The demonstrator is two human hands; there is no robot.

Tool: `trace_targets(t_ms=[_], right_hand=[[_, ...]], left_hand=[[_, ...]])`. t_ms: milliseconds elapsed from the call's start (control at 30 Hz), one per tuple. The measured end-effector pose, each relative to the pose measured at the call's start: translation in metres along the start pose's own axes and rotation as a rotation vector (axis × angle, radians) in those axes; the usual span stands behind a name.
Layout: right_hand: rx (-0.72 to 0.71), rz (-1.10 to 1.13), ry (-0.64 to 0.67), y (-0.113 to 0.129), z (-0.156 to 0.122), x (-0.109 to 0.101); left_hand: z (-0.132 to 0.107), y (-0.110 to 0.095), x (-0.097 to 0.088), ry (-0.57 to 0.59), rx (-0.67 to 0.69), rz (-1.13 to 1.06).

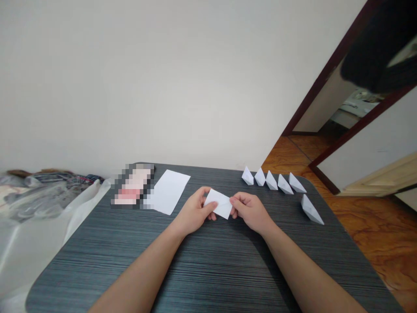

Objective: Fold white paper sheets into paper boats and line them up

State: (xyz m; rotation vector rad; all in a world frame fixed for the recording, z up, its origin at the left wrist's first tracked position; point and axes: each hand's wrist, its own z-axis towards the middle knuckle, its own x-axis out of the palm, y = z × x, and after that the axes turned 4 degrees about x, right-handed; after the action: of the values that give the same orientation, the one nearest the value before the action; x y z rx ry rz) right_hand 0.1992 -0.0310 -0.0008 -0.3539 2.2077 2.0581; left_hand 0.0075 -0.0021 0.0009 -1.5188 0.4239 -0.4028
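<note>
Left forearm (140, 271): bare, enters from 7 o'clock, runs toward 1 o'clock. Wrist straight, in line with the arm.

Left hand (193, 214): back of hand up, fingers curled, thumb pressed against forefinger in a tight pinch that points to 3 o'clock.

Right forearm (309, 278): bare, enters from 5 o'clock, runs toward 11 o'clock. Wrist straight.

Right hand (250, 212): knuckles up, fingers curled under, thumb and forefinger pinched together, pointing to 9 o'clock.

Pair: level with each other just below the centre of view, fingertips facing, near but apart, right hand at 3 o'clock of left.
</note>
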Motion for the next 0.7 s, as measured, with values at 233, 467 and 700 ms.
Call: trace_targets(t_ms=[233,467,700], right_hand=[[-0.03,-0.018,0.057,-0.0054,-0.0013,0.0026],[-0.356,-0.161,0.04,-0.0016,-0.0032,0.0024],[-0.376,-0.226,-0.079,0.0018,-0.0034,-0.0006]], left_hand=[[0.0008,-0.0014,-0.0008,-0.013,0.012,-0.099],[0.0003,-0.0008,-0.0018,-0.014,0.007,-0.184],[-0.0001,-0.0046,-0.0012,-0.05,0.041,-0.115]])
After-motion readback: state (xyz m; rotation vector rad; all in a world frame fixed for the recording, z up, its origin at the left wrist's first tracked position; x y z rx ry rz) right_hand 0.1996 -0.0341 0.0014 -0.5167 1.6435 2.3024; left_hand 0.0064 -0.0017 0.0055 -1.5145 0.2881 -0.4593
